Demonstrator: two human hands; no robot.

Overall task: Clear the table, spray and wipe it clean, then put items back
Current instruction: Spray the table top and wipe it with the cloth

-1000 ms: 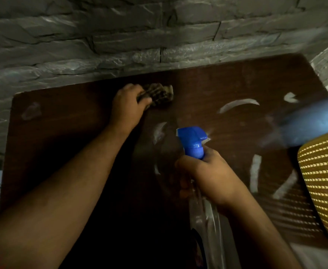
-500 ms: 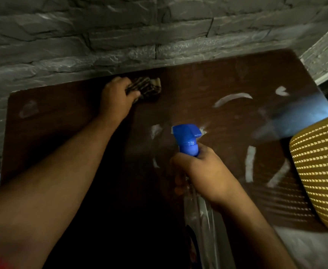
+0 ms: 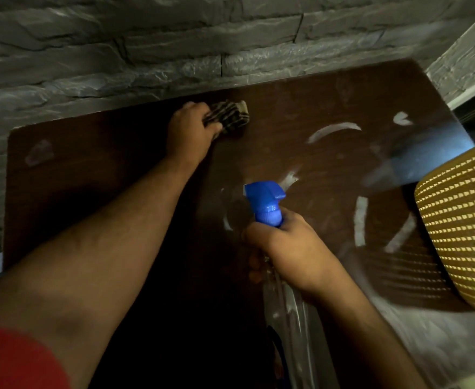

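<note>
Left hand [image 3: 190,130]: gripped a bunched, dark patterned cloth [image 3: 229,115]; fingers curled over its near side, knuckles up, forearm stretched across the table.
Cloth: lay under and just past the left fingertips, pressed onto the table top, close to the far edge by the wall. Its loose end stuck out to the right of the fingers.
Right hand [image 3: 287,248]: fingers wrapped round the neck of the spray bottle [image 3: 267,206], clenched on it. Whether a finger sat on the trigger could not be told.
Spray bottle: blue head rose just above the right fingers, nozzle pointing away from the person, toward the right of the cloth. The clear body ran back below the hand toward the near edge; label blurred.
Table [image 3: 90,164]: dark brown top, lying under both hands. Pale smears and curved streaks showed to the right of the right fingers and ahead of the nozzle; one faint patch sat well left of the left hand.
Basket-like object [image 3: 461,234]: yellow woven wall, well right of the right fingers, at the table's right edge. Could not tell whether it rested on the table.
Wall [image 3: 146,37]: grey rough stone, just beyond the left fingertips.
Sleeve [image 3: 14,360]: red, on the left upper arm.
</note>
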